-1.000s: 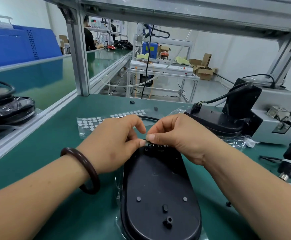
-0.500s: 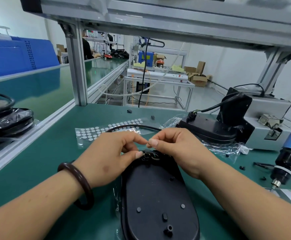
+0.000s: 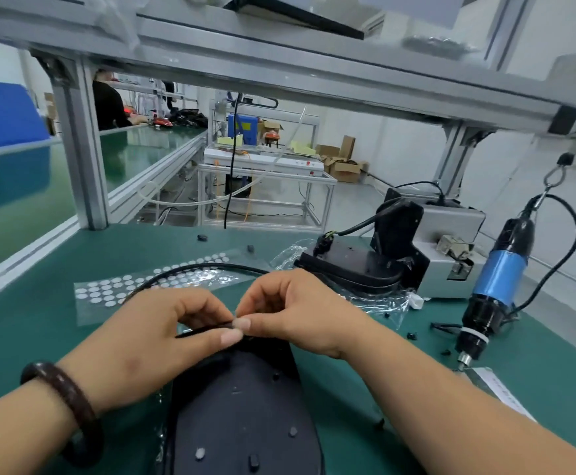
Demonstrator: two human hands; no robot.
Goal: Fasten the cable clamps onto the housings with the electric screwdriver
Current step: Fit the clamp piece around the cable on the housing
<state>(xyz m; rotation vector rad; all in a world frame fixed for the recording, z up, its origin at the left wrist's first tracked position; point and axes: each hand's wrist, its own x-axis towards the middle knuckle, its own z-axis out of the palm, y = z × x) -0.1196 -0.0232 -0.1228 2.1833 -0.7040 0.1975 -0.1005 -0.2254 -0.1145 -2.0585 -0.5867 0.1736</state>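
A black oval housing [image 3: 245,416] lies flat on the green bench in front of me. A black cable [image 3: 190,269] loops from behind my hands to the housing's far end. My left hand [image 3: 163,337] pinches the cable between thumb and forefinger at that end. My right hand [image 3: 293,313] meets it fingertip to fingertip and pinches a small part there; the part itself is hidden by the fingers. The blue and black electric screwdriver [image 3: 495,286] hangs from a hook at the right, bit down, untouched. A second black housing [image 3: 351,265] with its cable sits at the back right.
A sheet of round grey pads [image 3: 135,289] lies at the back left. A grey screw feeder box [image 3: 451,255] stands behind the second housing. Small black parts [image 3: 411,335] are scattered near the screwdriver. An aluminium frame post [image 3: 84,159] rises at the left.
The camera has tilted up, so the hanging screwdriver shows in full. Both hands stay pinched together at the housing's far end, and the cable now runs between my left fingers.
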